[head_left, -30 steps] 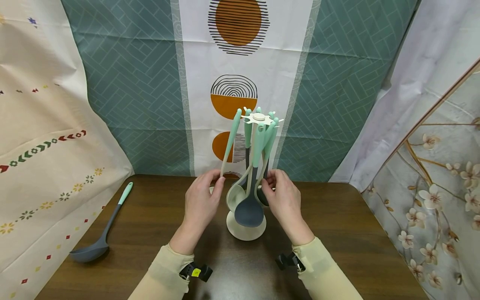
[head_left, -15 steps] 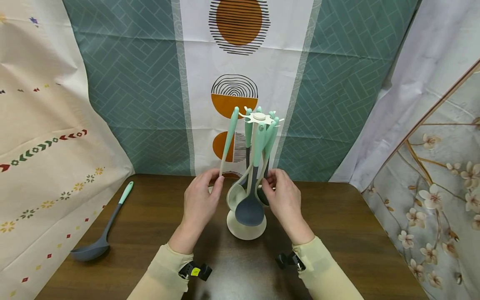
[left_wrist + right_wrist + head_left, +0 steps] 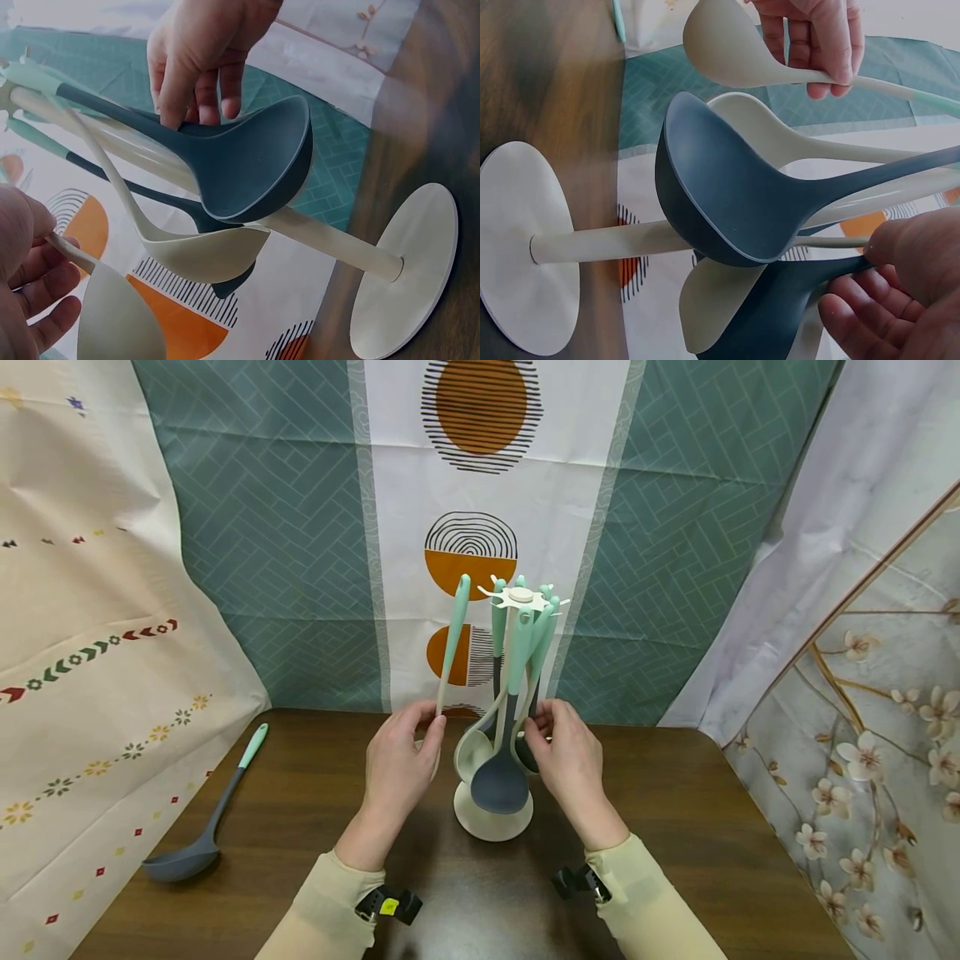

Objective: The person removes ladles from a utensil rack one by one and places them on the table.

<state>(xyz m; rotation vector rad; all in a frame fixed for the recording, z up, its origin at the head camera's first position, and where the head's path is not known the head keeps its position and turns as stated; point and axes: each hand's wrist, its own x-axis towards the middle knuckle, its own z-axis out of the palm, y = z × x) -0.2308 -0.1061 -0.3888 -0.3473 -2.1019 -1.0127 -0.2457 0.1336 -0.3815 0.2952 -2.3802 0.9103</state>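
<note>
A pale utensil stand [image 3: 491, 828] with a round base and a hooked top stands on the table, hung with several mint-handled utensils. My left hand [image 3: 399, 758] pinches the cream stem of a ladle [image 3: 724, 46], whose mint handle [image 3: 457, 622] leans up and apart from the hooks on the left. On the stand's right side, my right hand [image 3: 566, 760] pinches the neck of a dark utensil [image 3: 780, 296]; its thumb also meets a thin cream stem. A large dark ladle [image 3: 498, 782] hangs at the front, beside a cream ladle [image 3: 202, 259]. Rear utensils are partly hidden.
Another dark ladle [image 3: 183, 860] with a mint handle lies on the brown wooden table [image 3: 675, 852] at the left. Patterned cloths hang behind [image 3: 300, 568] and along both sides.
My left hand has shifted slightly left with the cream ladle, so its handle top has moved away from the stand's hooks. The right hand stays in place.
</note>
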